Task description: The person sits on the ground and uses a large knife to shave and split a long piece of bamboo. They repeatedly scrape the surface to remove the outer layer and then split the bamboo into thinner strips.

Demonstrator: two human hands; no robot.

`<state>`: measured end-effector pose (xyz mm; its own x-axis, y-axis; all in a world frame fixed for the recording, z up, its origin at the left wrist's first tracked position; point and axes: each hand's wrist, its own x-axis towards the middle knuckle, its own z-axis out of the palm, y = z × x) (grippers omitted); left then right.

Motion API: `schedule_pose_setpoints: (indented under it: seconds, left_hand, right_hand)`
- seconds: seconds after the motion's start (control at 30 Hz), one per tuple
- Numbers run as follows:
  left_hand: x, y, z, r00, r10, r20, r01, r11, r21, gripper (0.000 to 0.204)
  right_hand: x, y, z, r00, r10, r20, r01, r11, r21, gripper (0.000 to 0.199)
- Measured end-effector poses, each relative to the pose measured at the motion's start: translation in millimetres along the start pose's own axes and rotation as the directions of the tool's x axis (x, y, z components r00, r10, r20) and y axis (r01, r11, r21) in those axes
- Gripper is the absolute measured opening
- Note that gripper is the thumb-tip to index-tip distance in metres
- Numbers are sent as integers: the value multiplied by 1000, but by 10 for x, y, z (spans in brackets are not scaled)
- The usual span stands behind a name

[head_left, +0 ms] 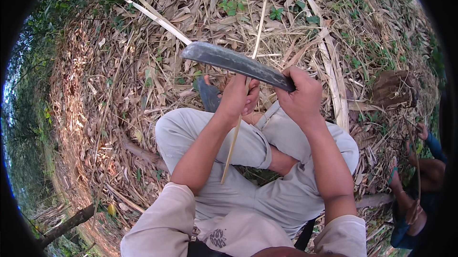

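At centre, left hand [237,97] clasping pale strip [231,154], toward three o'clock, right hand [304,96] gripping dark blade [234,60]

Below the left hand [240,97] and right hand [301,96], both ungloved, are pale grey trousers [188,126] with stitched hems [268,156]. Farther below the grip, a light beige shirt [257,228] has loose elbow-length sleeves [160,221], a dark chest print [218,239] and a black strap [305,234] beside it. Just left of the left hand's grip is a dark shoe [209,97].
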<state>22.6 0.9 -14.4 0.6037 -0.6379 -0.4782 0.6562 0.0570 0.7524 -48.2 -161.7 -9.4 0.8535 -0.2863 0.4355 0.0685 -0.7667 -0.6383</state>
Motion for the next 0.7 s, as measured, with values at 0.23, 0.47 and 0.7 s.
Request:
schedule_pose_setpoints:
  seconds: [0.23, 0.47, 0.7]
  left_hand:
    - [-184, -101, 266, 997, 31, -77, -21, 992, 125, 37]
    - [-280, -473, 458, 878, 443, -183, -233, 728, 645, 21]
    - [-308, -401, 446, 936, 278, -217, -100, 798, 594, 50]
  right_hand:
    - [-25, -20, 29, 999, 5, 37, -3, 998, -59, 18]
    - [3, -9, -64, 999, -38, 29, 39, 998, -55, 22]
    - [-14, 235, 20, 995, 46, 93, -23, 974, -227, 10]
